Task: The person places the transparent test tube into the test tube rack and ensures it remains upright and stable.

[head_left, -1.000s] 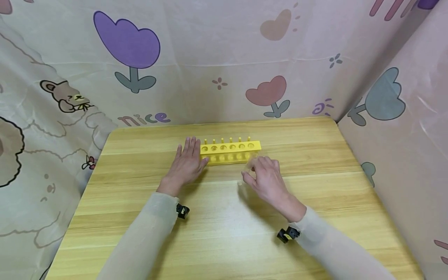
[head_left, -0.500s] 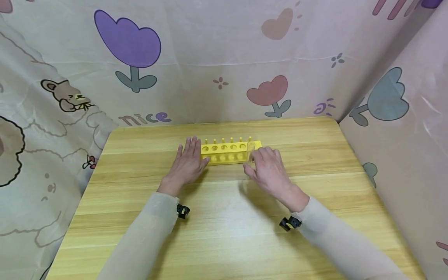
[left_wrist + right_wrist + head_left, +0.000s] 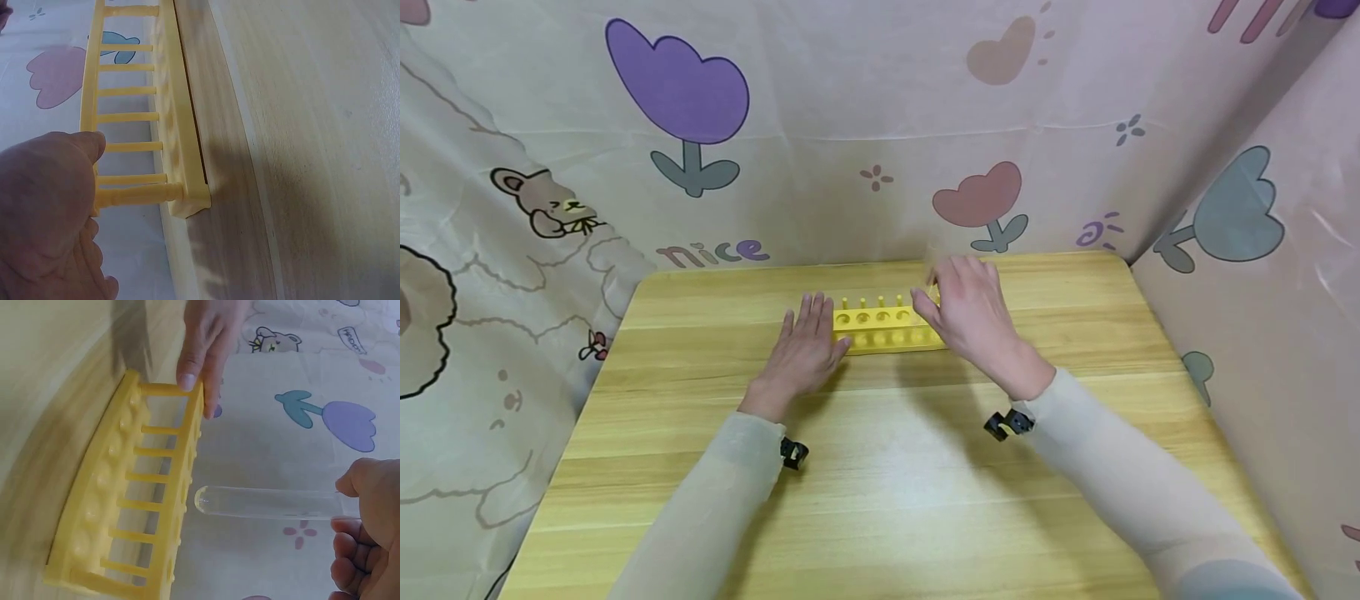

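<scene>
A yellow test tube rack [image 3: 887, 338] stands near the back of the table, with a row of round holes on top and short pegs behind. My left hand [image 3: 801, 354] rests against its left end, fingers straight along the side and thumb at the front. In the left wrist view that thumb touches the rack's top bar [image 3: 90, 81]. My right hand [image 3: 970, 312] is over the rack's right part and hides it in the head view. Thumb and fingers pinch a clear test tube [image 3: 265, 503], its rounded bottom pointing at the rack's top, apart from it.
The wooden table [image 3: 880, 500] reaches back to a printed curtain [image 3: 820, 167]. More curtain hangs along the left and right sides. Both wrists wear small black devices, the right one [image 3: 1009, 423] near the cuff.
My right hand has moved away from me and up with the test tube, from in front of the rack to above its right part. The left hand and rack stay in place.
</scene>
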`<state>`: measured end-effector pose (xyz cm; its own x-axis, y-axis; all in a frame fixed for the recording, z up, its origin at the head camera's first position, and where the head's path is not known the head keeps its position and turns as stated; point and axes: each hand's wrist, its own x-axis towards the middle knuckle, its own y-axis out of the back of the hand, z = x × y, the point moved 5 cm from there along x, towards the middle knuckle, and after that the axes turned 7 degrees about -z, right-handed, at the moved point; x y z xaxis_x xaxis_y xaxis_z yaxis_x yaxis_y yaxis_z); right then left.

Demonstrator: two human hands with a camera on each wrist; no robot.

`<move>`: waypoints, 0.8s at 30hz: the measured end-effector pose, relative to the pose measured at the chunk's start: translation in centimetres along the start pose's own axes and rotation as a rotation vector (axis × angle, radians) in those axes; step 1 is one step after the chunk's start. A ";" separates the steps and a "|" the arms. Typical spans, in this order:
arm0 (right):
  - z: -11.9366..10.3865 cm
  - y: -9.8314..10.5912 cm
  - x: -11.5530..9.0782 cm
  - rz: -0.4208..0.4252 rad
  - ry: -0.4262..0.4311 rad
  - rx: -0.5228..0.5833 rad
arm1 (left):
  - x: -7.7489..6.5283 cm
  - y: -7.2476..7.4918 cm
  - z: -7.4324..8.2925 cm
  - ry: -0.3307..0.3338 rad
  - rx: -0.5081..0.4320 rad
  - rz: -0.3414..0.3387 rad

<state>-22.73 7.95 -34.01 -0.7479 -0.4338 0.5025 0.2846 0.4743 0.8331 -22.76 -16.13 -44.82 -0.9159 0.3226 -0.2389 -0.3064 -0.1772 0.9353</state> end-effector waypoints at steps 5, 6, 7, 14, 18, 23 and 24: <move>0.1 -0.8 1.3 -0.010 -0.027 0.002 | 0.0 -0.1 -0.1 -0.001 -0.006 -0.005; 0.1 -1.0 1.5 -0.015 -0.030 0.000 | 0.0 -0.1 -0.1 0.000 -0.004 -0.006; 0.2 -1.3 1.6 -0.022 -0.033 -0.001 | 0.1 -0.1 -0.1 0.001 -0.004 -0.006; 0.5 -2.4 1.8 -0.055 -0.058 -0.023 | 0.2 -0.2 0.0 0.003 -0.021 -0.007; 0.5 -2.8 1.8 -0.069 -0.071 -0.020 | 0.2 -0.2 0.0 0.005 -0.021 -0.012; 0.6 -3.5 1.7 -0.106 -0.088 -0.002 | 0.1 -0.2 -0.1 0.004 -0.017 -0.007; 0.6 -3.7 1.6 -0.116 -0.094 0.003 | 0.1 -0.2 -0.1 0.004 -0.017 -0.006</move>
<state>-25.35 5.97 -36.43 -0.8287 -0.4120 0.3788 0.1913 0.4275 0.8835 -22.83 -16.15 -45.07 -0.9150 0.3197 -0.2460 -0.3165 -0.1910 0.9291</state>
